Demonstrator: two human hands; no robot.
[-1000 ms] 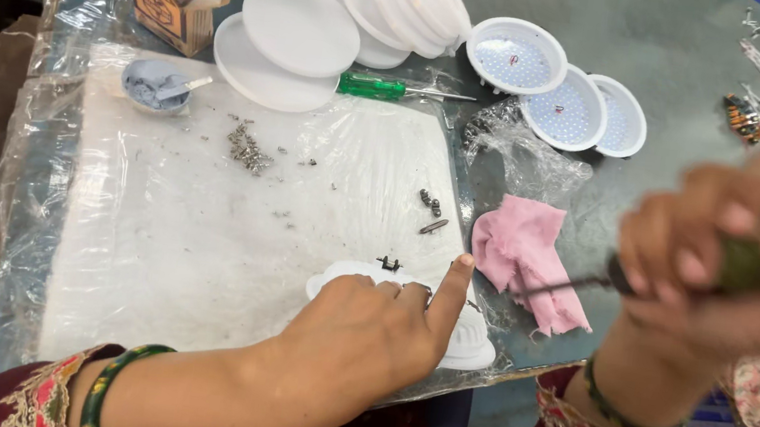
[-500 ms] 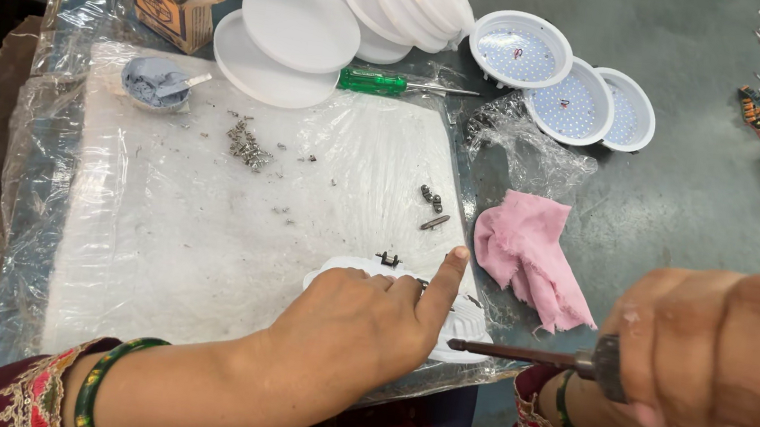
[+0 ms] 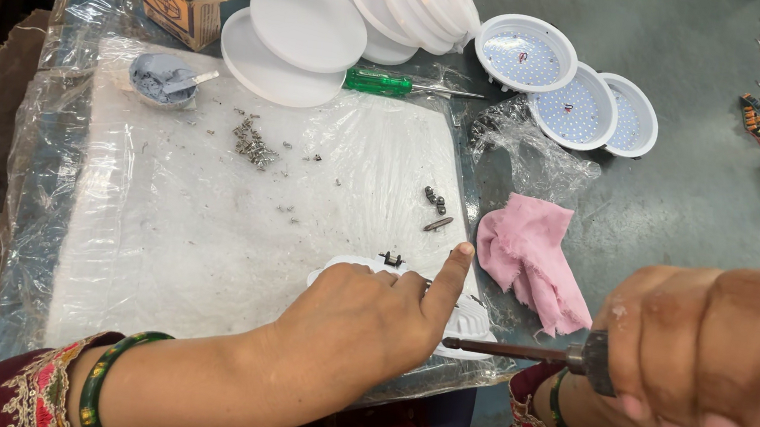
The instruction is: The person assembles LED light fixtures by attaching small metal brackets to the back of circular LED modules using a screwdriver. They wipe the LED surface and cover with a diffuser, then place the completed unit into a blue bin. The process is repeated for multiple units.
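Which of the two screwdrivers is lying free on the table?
The green-handled screwdriver beside the white discs lies free, untouched. The other screwdriver is gripped in the right hand.

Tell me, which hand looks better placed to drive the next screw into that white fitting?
Probably the right hand: it grips the screwdriver, tip pointing at the white fitting. The left hand lies on the fitting, pressing it down.
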